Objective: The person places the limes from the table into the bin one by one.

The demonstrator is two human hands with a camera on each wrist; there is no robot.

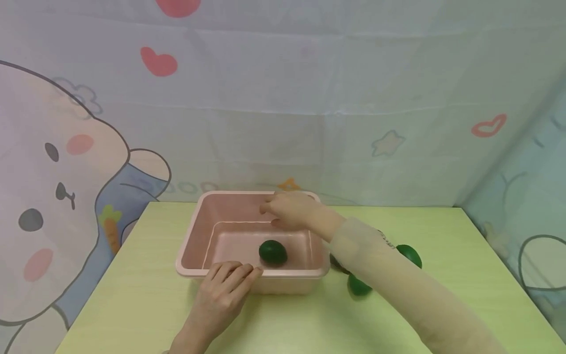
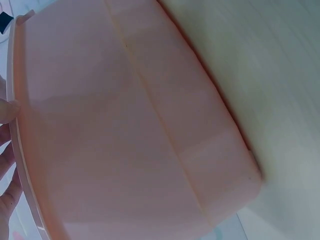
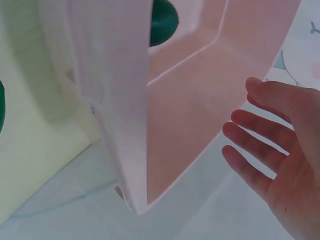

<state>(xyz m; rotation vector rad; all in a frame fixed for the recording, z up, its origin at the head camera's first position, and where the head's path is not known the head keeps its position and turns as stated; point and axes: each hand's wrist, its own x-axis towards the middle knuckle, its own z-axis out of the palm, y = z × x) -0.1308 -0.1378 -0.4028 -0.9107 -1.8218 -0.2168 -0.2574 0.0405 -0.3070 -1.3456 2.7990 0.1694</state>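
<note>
A pink plastic basin (image 1: 289,286) stands on the table, with a dark green oval fruit (image 1: 272,252) lying on its floor near the front. My left hand (image 1: 223,295) grips the basin's front rim, fingers over the top edge; in the left wrist view the thumb (image 2: 7,111) presses the rim from outside. Over the basin's back right part hovers my right hand (image 1: 292,209), holding nothing. The right wrist view shows its fingers (image 3: 257,125) spread and slightly bent near the basin's edge, with the green fruit (image 3: 164,22) farther inside.
To the right of the basin lie a green fruit (image 1: 359,285), another green fruit (image 1: 409,255) and a darker round thing (image 1: 338,264), all partly hidden by my right sleeve (image 1: 398,275). A printed cloth (image 1: 265,98) hangs behind the light yellow-green table (image 1: 146,295).
</note>
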